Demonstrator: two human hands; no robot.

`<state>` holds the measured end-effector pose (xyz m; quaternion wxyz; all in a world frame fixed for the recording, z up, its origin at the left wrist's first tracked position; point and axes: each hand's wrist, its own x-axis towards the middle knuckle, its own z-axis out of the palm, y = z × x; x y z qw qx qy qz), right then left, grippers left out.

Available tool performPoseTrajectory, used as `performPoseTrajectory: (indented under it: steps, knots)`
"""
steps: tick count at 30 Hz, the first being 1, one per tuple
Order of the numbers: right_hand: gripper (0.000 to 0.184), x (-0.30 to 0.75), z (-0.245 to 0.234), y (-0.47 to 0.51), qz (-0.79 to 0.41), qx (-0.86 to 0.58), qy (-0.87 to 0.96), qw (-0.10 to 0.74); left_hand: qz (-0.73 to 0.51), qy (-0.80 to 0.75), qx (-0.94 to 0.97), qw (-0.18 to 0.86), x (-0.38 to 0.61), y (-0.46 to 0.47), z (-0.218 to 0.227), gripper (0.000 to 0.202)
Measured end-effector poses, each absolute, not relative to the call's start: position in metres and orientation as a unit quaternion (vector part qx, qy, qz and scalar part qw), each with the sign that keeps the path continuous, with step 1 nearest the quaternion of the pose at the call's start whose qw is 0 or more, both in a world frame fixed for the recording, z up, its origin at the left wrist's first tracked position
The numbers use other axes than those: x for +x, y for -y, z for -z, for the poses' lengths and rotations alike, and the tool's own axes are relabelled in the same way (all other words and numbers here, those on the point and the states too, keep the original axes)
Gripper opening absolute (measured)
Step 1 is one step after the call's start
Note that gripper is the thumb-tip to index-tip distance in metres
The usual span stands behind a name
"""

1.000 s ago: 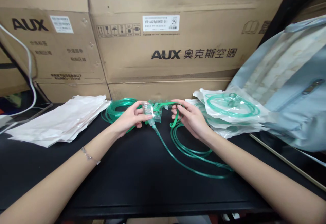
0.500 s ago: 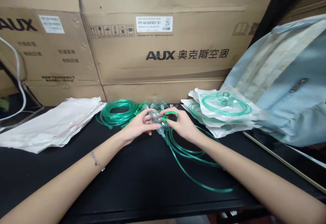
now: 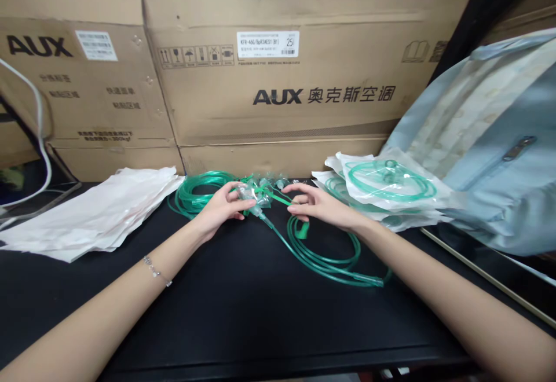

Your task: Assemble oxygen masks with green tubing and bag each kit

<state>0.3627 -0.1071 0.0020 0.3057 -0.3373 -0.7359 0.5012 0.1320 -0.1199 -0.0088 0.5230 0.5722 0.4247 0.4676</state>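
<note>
My left hand (image 3: 221, 208) is closed on a clear plastic oxygen mask (image 3: 262, 197), thumb across its front. From the mask's connector a green tube (image 3: 282, 235) runs down to the right and loops on the black table. My right hand (image 3: 315, 204) pinches a bright green elastic strap (image 3: 280, 197), stretched out from the mask; its loose end (image 3: 301, 231) hangs below the fingers. Behind my left hand lies a coil of green tubing (image 3: 204, 185). More clear mask parts (image 3: 278, 180) sit at the back, partly hidden by the hands.
White flat pouches (image 3: 91, 214) are stacked on the left. Bagged tubing sets (image 3: 391, 182) are piled on the right, beside a light blue bag (image 3: 495, 168). A large cardboard box (image 3: 282, 121) stands along the back of the black table (image 3: 243, 312). A white cable (image 3: 41, 133) hangs at far left.
My right hand has moved a little right, away from the mask, drawing the green strap out. My left hand has shifted left with the mask. The tube's loose end has swung upward on the table.
</note>
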Motion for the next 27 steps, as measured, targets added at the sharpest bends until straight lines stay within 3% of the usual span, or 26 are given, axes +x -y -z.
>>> performPoseTrajectory:
  steps: [3,9,12,15,20,27]
  knots:
    - [0.035,0.373,-0.013,0.105,-0.498,-0.368,0.736,0.276,-0.478,-0.442,0.562,0.511,0.126,0.116,0.009,0.048]
    - [0.034,0.378,-0.021,0.102,-0.467,-0.313,0.65,0.511,-0.474,-0.445,0.576,0.496,0.125,0.117,0.006,0.046]
    - [0.034,0.372,-0.018,0.104,-0.429,-0.288,0.647,0.561,-0.458,-0.43,0.597,0.5,0.129,0.12,0.003,0.05]
    - [0.034,0.364,-0.014,0.109,-0.388,-0.286,0.673,0.56,-0.428,-0.401,0.618,0.523,0.135,0.123,0.003,0.051]
    - [0.011,0.348,-0.003,0.119,-0.318,-0.321,0.749,0.485,-0.403,-0.362,0.614,0.574,0.144,0.126,0.006,0.054]
    - [0.006,0.339,0.006,0.128,-0.109,-0.351,0.818,0.443,-0.397,-0.351,0.608,0.591,0.152,0.13,0.009,0.05]
